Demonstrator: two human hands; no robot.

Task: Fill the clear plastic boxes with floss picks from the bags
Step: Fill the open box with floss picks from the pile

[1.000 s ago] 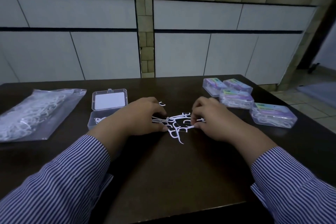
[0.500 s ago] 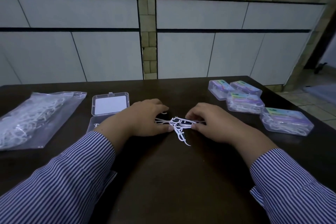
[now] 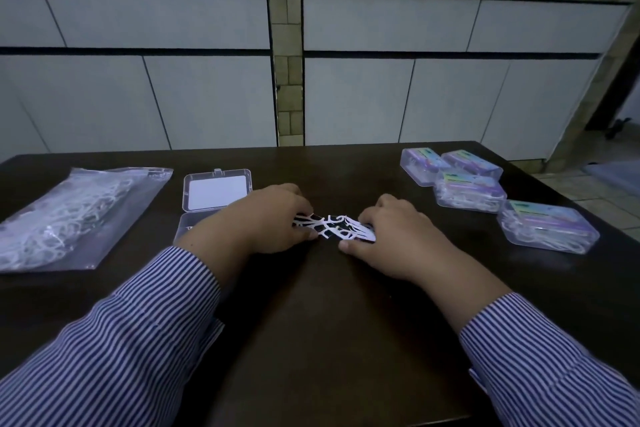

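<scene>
A small bundle of white floss picks (image 3: 334, 227) lies on the dark table (image 3: 332, 322) between my hands. My left hand (image 3: 263, 218) pinches its left end and my right hand (image 3: 391, 236) pinches its right end, fingers curled on the picks. Behind my left hand stands an open clear plastic box (image 3: 214, 198), its lid tipped back; my hand hides most of its base. A clear bag of floss picks (image 3: 69, 218) lies flat at the left.
Several closed, filled clear boxes with purple labels (image 3: 467, 191) sit at the right, the nearest (image 3: 547, 225) close to the table's right edge. White cabinet doors and a tiled counter stand behind the table.
The loose, spread picks have been gathered into a tighter bundle, and both hands have closed in on it from either side. The stray pick pointing toward me is now drawn in.
</scene>
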